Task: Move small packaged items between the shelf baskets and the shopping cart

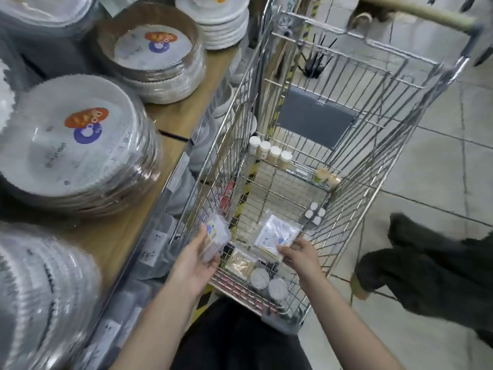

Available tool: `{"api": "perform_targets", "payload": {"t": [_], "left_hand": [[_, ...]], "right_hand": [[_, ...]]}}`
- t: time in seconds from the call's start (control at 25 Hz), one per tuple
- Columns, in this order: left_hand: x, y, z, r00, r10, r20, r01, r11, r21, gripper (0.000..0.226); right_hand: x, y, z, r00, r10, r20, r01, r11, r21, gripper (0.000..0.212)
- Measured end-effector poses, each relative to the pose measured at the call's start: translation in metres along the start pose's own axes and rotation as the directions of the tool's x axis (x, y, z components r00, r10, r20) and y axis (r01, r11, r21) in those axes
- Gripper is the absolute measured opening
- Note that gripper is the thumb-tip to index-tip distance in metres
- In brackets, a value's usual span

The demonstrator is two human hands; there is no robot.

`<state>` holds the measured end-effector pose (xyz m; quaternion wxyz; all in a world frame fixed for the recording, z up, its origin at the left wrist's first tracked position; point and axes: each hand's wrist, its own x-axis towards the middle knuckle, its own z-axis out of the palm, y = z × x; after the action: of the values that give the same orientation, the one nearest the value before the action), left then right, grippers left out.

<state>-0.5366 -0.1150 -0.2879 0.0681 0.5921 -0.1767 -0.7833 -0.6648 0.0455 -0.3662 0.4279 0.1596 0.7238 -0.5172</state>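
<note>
At lower centre of the frame, over the wire shopping cart (pixel 344 166), the left hand (pixel 197 259) grips a clear packet (pixel 214 236), its long axis running toward the upper right; the right hand (pixel 298 253) pinches a flat clear sachet (pixel 276 232) tilted likewise.

The printing on the clear packet (pixel 215 240) in my left hand (pixel 198 260) is too blurred to read, and my fingers cover its lower part. The label on the packet (pixel 276 233) pinched by my right hand (pixel 298 253) is just as unreadable. At the lower left of the frame, a wrapped plate stack (pixel 40 295) is smeared and cut by the edge. The shelf price tags (pixel 150 256) are illegible.
</note>
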Motion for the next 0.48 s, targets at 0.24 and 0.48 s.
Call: {"api": "perform_targets", "payload": {"t": [0.24,0.48], "left_hand": [[0.076,-0.005,-0.005,0.997,-0.024,-0.075,0.019,0.998,-0.064,0.015],[0.131,-0.013,-0.021,0.994,-0.045,-0.099,0.043,0.999,-0.030,0.016]], "right_hand": [[0.106,0.039,0.036,0.992,0.091,-0.092,-0.108,0.974,-0.197,0.040],[0.173,0.084,0.071,0.991,0.118,-0.059,-0.129,0.958,-0.256,0.028]]}}
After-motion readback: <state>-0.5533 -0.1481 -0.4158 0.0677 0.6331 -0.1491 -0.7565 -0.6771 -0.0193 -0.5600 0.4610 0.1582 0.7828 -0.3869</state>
